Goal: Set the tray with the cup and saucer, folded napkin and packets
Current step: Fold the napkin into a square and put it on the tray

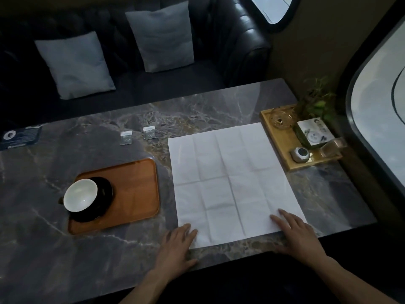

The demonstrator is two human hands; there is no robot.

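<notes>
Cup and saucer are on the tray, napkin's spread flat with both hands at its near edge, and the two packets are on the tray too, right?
Not quite. The head view shows the two packets lying on the table beyond the tray, not on it. The rest holds.

No legible text on packets (pixel 126 138), card (pixel 20 137) or box (pixel 312 133)

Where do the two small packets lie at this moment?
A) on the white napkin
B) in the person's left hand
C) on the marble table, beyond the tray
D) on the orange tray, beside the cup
C: the two packets lie on the bare marble table, beyond the tray, which holds only the cup and saucer.
</notes>
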